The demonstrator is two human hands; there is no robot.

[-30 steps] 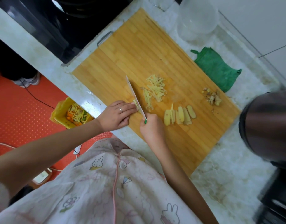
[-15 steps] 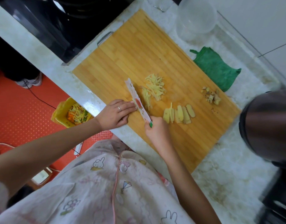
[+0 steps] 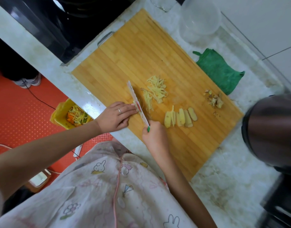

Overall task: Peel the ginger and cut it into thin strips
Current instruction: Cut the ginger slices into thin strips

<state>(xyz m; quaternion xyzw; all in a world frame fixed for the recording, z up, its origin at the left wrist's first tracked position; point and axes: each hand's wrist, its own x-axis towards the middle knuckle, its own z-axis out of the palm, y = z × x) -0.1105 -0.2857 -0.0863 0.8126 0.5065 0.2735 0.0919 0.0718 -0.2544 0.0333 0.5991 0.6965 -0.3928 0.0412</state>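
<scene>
A bamboo cutting board point(image 3: 141, 46) lies on the marble counter. My right hand point(image 3: 155, 137) grips a white knife point(image 3: 137, 102) with a green handle end, its blade resting on the board. My left hand point(image 3: 116, 116) lies flat with fingertips pressing a small stack of ginger slices point(image 3: 134, 102) against the blade; most of the stack is hidden. A pile of thin ginger strips point(image 3: 155, 91) lies just beyond the blade. A row of peeled ginger slices point(image 3: 181, 117) sits to the right. Ginger peel scraps point(image 3: 214, 98) lie near the board's right edge.
A green cloth point(image 3: 218, 71) lies beyond the board, beside a clear plastic container point(image 3: 199, 20). A dark round pot point(image 3: 271, 129) stands at the right. A black stove point(image 3: 62, 22) is at the far left. A yellow-lined bin point(image 3: 72, 115) of scraps sits on the orange floor.
The knife blade tilted over to show its flat side, then stood back near upright against the ginger. My right hand shifted slightly right. My left hand stayed pressing the ginger.
</scene>
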